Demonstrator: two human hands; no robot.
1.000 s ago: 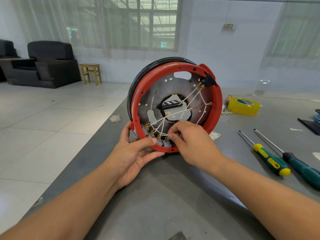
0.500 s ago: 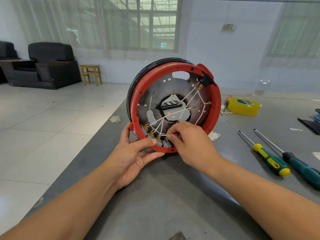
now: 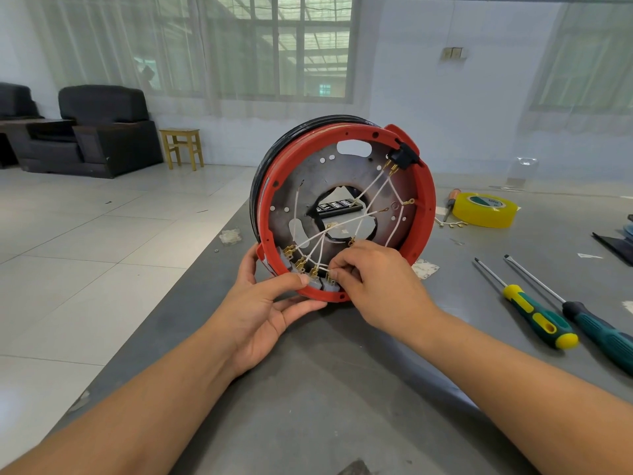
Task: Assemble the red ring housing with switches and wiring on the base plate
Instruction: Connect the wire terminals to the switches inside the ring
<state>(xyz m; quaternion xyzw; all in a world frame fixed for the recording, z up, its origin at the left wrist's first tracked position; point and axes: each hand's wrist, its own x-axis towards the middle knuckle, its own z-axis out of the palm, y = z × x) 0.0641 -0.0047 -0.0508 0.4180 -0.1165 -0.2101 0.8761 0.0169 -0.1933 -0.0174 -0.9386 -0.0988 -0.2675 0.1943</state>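
Grey table [image 3: 308, 389]: left hand [image 3: 263, 303] grips red ring housing [image 3: 424, 207] near left edge; right hand [image 3: 373, 286] pinches white wire [image 3: 322, 250].

Right hand [image 3: 375, 282] fingertips shifted slightly lower-left along white wires [image 3: 322, 248] — closer to brass terminals [image 3: 313, 270].

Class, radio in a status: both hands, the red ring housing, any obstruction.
Left hand grips round red plastic ring housing at its bottom edge. Right hand pinches thin white wire at the switches. No obstruction.
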